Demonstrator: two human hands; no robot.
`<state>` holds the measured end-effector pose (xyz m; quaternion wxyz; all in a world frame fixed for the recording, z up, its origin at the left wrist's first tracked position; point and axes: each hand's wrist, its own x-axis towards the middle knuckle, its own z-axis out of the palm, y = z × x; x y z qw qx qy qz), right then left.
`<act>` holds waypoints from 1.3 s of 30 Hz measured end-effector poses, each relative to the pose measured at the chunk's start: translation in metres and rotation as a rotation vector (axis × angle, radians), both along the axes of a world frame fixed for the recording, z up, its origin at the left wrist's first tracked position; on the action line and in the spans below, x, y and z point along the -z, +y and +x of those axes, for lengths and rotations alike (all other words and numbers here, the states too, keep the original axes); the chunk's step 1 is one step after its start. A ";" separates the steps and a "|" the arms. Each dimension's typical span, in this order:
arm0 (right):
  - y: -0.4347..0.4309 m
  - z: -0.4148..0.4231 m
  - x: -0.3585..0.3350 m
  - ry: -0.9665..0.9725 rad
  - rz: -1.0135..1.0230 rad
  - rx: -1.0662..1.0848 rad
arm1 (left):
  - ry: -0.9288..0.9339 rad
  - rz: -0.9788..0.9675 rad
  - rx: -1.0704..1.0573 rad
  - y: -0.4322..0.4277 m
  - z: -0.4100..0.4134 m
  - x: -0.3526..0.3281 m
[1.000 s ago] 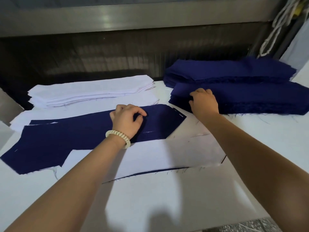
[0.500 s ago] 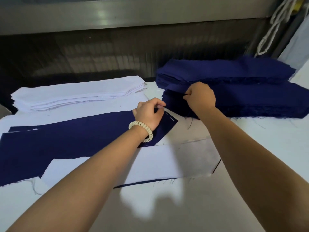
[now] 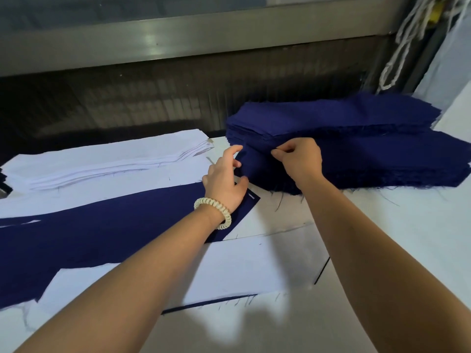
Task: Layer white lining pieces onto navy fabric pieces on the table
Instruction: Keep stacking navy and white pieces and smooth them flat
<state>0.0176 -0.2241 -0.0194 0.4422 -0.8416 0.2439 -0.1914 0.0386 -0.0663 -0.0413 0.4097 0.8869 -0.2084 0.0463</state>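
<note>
Slid the left hand [image 3: 224, 179] up past the end of the long flat navy fabric piece [image 3: 102, 233] since half a second back, now at the corner of the thick stack of navy fabric pieces [image 3: 369, 149], fingers loose and spread, gripping nothing. Pinching that stack's top edge with the right hand [image 3: 298, 159]. Got the pile of white lining pieces [image 3: 107, 159] just left of it on the white table [image 3: 407, 225].

A grey metal rail [image 3: 178, 44] tops a dark panel [image 3: 153, 98]; white cords [image 3: 405, 31] hang.
</note>
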 end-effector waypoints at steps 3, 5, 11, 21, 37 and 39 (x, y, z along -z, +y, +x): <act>0.004 0.000 0.003 -0.006 -0.048 0.016 | -0.067 0.066 0.010 -0.004 -0.003 0.002; 0.007 -0.001 0.004 -0.022 -0.075 0.022 | -0.092 0.097 0.027 -0.008 -0.003 0.001; 0.014 -0.006 0.010 -0.130 -0.032 0.023 | 0.052 0.063 0.115 -0.032 0.004 -0.010; 0.029 -0.026 0.031 -0.316 -0.087 0.161 | 0.258 -0.409 -0.005 -0.048 0.009 -0.027; 0.036 -0.045 0.023 -0.523 0.753 0.141 | 0.271 -0.804 -0.215 0.014 0.002 -0.015; 0.037 -0.045 0.021 -0.537 0.803 0.201 | 0.270 -0.796 -0.200 0.037 -0.003 -0.012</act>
